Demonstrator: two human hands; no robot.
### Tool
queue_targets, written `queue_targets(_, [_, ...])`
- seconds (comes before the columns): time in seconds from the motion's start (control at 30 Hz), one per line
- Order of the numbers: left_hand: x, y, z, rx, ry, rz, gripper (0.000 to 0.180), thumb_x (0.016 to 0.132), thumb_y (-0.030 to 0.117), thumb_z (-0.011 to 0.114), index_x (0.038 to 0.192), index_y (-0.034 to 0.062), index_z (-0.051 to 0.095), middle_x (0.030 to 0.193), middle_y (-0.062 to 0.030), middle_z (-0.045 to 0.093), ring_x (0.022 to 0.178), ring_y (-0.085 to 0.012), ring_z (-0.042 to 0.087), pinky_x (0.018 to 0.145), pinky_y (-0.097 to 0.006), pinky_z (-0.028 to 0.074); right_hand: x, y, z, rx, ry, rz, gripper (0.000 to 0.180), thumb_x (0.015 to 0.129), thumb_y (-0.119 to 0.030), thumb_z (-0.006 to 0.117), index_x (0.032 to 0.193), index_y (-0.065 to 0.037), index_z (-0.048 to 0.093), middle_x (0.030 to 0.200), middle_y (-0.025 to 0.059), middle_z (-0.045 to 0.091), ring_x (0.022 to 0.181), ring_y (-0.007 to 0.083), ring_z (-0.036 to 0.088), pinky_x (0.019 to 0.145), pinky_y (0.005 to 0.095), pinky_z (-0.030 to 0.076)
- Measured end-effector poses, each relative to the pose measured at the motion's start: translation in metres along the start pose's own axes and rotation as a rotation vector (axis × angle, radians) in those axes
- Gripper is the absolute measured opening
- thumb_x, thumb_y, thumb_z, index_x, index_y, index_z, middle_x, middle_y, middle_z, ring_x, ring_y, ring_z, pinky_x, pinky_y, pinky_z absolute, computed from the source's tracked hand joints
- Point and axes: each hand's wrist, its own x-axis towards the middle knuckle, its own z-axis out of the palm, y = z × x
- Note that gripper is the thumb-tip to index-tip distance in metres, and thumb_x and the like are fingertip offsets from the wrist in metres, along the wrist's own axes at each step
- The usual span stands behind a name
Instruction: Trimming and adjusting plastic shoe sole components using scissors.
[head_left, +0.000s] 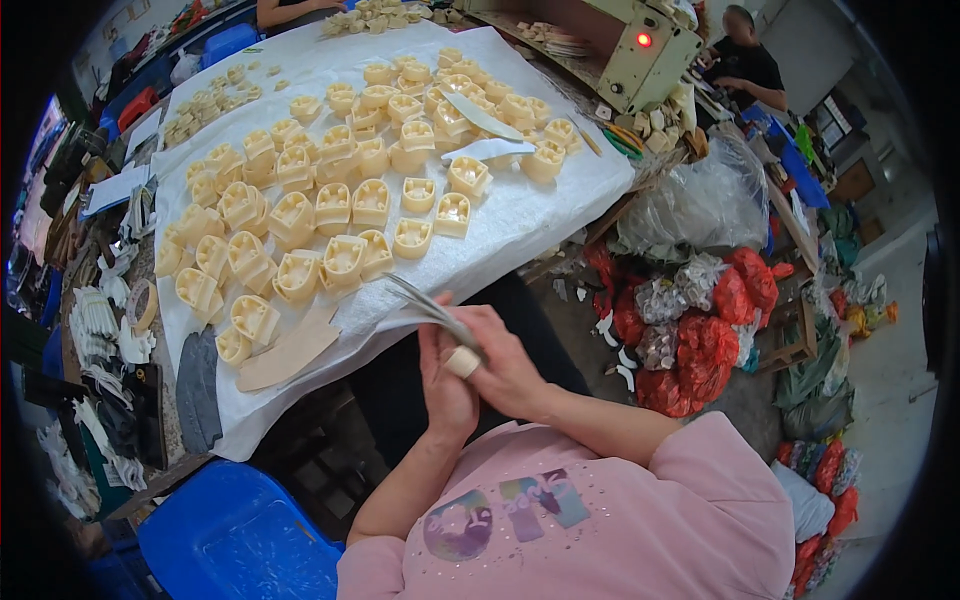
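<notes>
Metal tool (pixel 438 313) diagonal, toward far left

Tool (pixel 441 313): grey, metallic-looking, slim, held just below-left of frame centre. Slants from upper left to lower right, tip end splitting into thin prongs up left. Motion-blurred, exact type unreadable. Pale strip (pixel 402 322): thin, pokes out leftward just beneath the tool, roughly level; far end hidden. Cream piece (pixel 462 362): small, blocky, slightly tilted, just below the tool's lower end.
</notes>
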Motion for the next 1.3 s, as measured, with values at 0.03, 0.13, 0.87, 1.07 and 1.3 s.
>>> queue_targets(0.03, [0.003, 0.008, 0.003, -0.122, -0.035, -0.017, 0.042, 0.098, 0.013, 0.037, 0.139, 0.0103, 0.03, 0.119, -0.0078, 0.05, 0.107, -0.017, 0.051, 0.094, -0.033, 0.041, 0.006, 0.002, 0.005, 0.015, -0.01, -0.019, 0.04, 0.083, -0.009, 0.056, 0.123, -0.006, 0.051, 0.118, 0.0124, 0.056, 0.112, 0.0305, 0.049, 0.1, 0.0405, 0.033])
queue_targets(0.13, [0.013, 0.022, -0.001, -0.011, 0.008, 0.025, 0.045, 0.098, 0.024, 0.04, 0.141, 0.0119, 0.03, 0.117, -0.0066, 0.051, 0.108, -0.0174, 0.05, 0.091, -0.034, 0.039, 0.04, 0.013, -0.007, -0.13, -0.069, -0.138, 0.035, 0.085, -0.007, 0.057, 0.12, -0.002, 0.052, 0.113, 0.0136, 0.058, 0.104, 0.0299, 0.056, 0.088, 0.0369, 0.045])
queue_targets(0.87, [-0.007, 0.048, -0.053, 0.637, 0.45, 0.189, 0.029, 0.091, 0.006, 0.053, 0.12, 0.0009, 0.053, 0.091, -0.0032, 0.056, 0.081, -0.0103, 0.054, 0.074, -0.025, 0.044, 0.237, 0.208, -0.163, -0.783, 0.189, -0.293, 0.048, 0.072, -0.004, 0.055, 0.12, -0.009, 0.058, 0.117, 0.0147, 0.059, 0.111, 0.0331, 0.051, 0.097, 0.0441, 0.037])
queue_targets(1.07, [-0.013, 0.126, -0.058, 1.542, 0.67, 0.596, 0.024, 0.079, -0.002, 0.056, 0.103, 0.0015, 0.061, 0.093, -0.0103, 0.058, 0.084, -0.0205, 0.056, 0.076, -0.029, 0.044, 0.201, 0.16, -0.159, -0.709, 0.227, -0.374, 0.039, 0.079, 0.002, 0.056, 0.118, -0.005, 0.057, 0.117, 0.0156, 0.056, 0.113, 0.033, 0.048, 0.098, 0.0409, 0.036])
queue_targets(1.3, [-0.016, 0.205, -0.127, 2.104, 0.933, 0.645, 0.025, 0.077, 0.001, 0.06, 0.102, 0.0026, 0.062, 0.098, -0.0134, 0.06, 0.095, -0.0313, 0.055, 0.083, -0.038, 0.044, 0.167, 0.103, -0.089, -0.351, 0.018, -0.37, 0.031, 0.082, 0.004, 0.055, 0.113, -0.002, 0.057, 0.114, 0.0145, 0.056, 0.11, 0.0294, 0.052, 0.096, 0.0377, 0.039])
